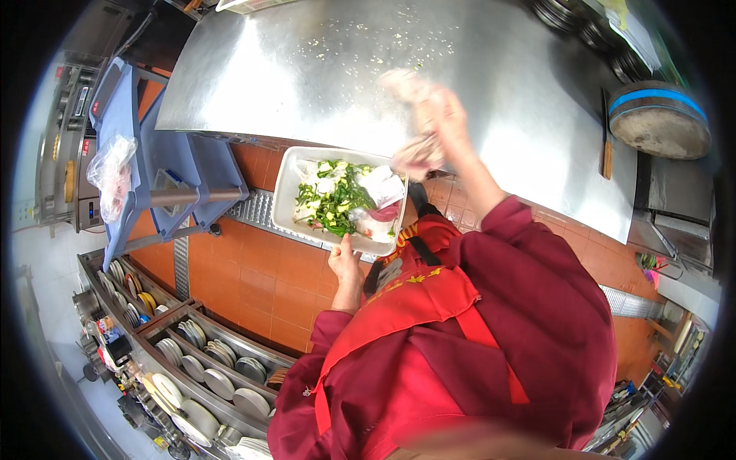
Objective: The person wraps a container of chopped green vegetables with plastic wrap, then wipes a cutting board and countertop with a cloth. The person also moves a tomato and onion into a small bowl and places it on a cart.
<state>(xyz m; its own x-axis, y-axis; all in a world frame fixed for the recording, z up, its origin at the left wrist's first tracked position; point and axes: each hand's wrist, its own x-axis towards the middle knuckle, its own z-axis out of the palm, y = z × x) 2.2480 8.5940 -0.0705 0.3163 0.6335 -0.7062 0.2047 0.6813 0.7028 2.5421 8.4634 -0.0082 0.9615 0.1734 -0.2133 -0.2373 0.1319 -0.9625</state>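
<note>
My left hand (pixel 347 265) grips the near edge of a white plastic tub (pixel 283 190), thumb over the rim. Inside the tub lie green vegetable scraps (pixel 336 198) with yellowish bits, crumpled white paper or plastic (pixel 384 187) and something dark pink (pixel 385 212). The tub is held at the front edge of a stainless-steel worktable (pixel 506 115). My right hand (pixel 451 118) is closed around a pale, bunched cloth (pixel 420 154), blurred by motion, just right of the tub. Small whitish crumbs (pixel 376 49) are scattered on the steel beyond the cloth.
A round chopping block (pixel 658 123) with a blue band and a wooden-handled knife (pixel 607 155) are on the table's right. A blue-grey shelf cart (pixel 167 167), draped with a plastic bag (pixel 112 172), stands left. Behind on the left, racks hold stacked plates (pixel 218 382). The floor is orange tile (pixel 247 276).
</note>
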